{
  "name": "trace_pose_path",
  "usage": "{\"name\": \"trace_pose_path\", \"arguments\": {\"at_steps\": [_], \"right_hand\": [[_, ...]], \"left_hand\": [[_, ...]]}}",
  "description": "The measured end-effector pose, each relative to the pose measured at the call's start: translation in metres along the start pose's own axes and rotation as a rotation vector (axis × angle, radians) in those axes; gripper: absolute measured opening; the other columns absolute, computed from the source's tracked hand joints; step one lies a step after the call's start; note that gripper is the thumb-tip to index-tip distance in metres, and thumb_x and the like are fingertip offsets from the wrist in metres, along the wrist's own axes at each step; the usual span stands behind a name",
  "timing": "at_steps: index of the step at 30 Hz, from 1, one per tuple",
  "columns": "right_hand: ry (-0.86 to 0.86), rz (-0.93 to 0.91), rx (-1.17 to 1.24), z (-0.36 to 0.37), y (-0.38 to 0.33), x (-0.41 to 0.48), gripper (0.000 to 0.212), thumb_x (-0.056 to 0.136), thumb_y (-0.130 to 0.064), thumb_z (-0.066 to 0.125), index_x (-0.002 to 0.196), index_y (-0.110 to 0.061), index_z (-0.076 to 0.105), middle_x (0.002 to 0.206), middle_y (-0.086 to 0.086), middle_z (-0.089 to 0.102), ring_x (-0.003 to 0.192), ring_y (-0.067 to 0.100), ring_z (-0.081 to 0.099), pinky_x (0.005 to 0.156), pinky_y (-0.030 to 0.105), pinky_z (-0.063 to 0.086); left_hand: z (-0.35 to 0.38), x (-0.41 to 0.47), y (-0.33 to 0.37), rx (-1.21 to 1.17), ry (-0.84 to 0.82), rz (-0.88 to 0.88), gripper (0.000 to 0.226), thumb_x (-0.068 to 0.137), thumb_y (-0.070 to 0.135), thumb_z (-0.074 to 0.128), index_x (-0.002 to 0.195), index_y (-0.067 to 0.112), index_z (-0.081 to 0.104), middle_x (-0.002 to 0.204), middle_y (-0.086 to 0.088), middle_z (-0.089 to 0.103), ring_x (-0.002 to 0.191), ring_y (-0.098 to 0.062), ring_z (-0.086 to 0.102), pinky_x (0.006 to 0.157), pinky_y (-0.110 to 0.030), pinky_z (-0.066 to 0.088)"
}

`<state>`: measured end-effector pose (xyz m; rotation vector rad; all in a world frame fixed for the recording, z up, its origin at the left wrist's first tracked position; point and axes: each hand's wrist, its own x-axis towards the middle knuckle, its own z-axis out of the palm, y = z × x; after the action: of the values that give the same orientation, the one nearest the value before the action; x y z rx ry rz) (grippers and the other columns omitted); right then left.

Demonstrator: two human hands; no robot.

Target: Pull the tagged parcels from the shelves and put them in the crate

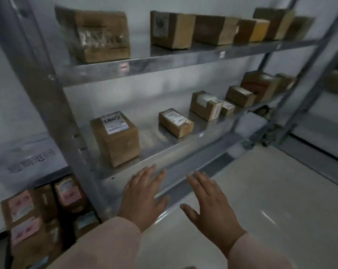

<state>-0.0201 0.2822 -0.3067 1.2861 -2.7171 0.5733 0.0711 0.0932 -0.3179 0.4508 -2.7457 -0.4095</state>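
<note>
A metal shelf unit [164, 158] carries brown cardboard parcels. On the middle shelf stands a tall parcel [115, 138] with a white label on top, and to its right a flat labelled parcel [175, 122]. My left hand [142, 197] and my right hand [212, 206] are held out in front of the middle shelf's front edge, fingers spread and straight, holding nothing. Both are below and in front of the tall parcel, not touching it. No crate is in view.
More parcels [207, 105] line the middle shelf to the right, and a row of boxes [172, 29] sits on the upper shelf. Parcels with pink labels [28, 216] are stacked low at the left. Pale floor [271, 200] opens to the right, with another rack [319, 105] beyond.
</note>
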Motion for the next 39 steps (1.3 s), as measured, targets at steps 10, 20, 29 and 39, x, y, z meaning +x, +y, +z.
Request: {"name": "trace_pose_path", "arguments": {"at_steps": [10,20,29,39], "right_hand": [[0.165,0.392,-0.171,-0.076,0.154,-0.039,0.081,0.084,-0.072,0.029,0.152,-0.032,0.013,0.161,-0.004,0.011,0.148,0.016,0.005,0.116,0.032,-0.006],[0.2,0.621,-0.303,-0.132,0.313,0.014,0.081,0.083,-0.071,0.033,0.152,-0.033,0.014,0.161,-0.004,0.011,0.148,0.016,0.005,0.117,0.033,-0.006],[0.294,0.754,-0.299,-0.174,0.434,0.073,0.082,0.082,-0.072,0.033,0.152,-0.034,0.013,0.16,-0.005,0.012,0.148,0.015,0.006,0.116,0.032,-0.004],[0.32,0.71,-0.277,-0.215,0.622,0.133,0.082,0.083,-0.073,0.029,0.151,-0.037,0.002,0.161,-0.007,-0.004,0.147,0.011,-0.007,0.117,0.029,-0.007]], "left_hand": [[0.053,0.123,0.175,-0.05,0.03,0.378,0.068,0.081,0.054,0.06,0.144,0.033,0.041,0.151,-0.001,0.04,0.138,-0.025,0.037,0.111,-0.049,0.028],[0.133,0.286,0.287,-0.056,-0.041,0.595,0.069,0.086,0.059,0.048,0.149,0.037,0.03,0.157,0.002,0.027,0.144,-0.022,0.026,0.117,-0.049,0.018],[0.191,0.421,0.381,-0.11,-0.08,0.705,0.07,0.085,0.062,0.042,0.149,0.04,0.026,0.158,0.007,0.025,0.144,-0.02,0.025,0.117,-0.047,0.017],[0.274,0.545,0.497,-0.129,-0.051,0.681,0.07,0.084,0.064,0.042,0.148,0.044,0.023,0.157,0.009,0.027,0.144,-0.017,0.024,0.117,-0.043,0.014]]}}
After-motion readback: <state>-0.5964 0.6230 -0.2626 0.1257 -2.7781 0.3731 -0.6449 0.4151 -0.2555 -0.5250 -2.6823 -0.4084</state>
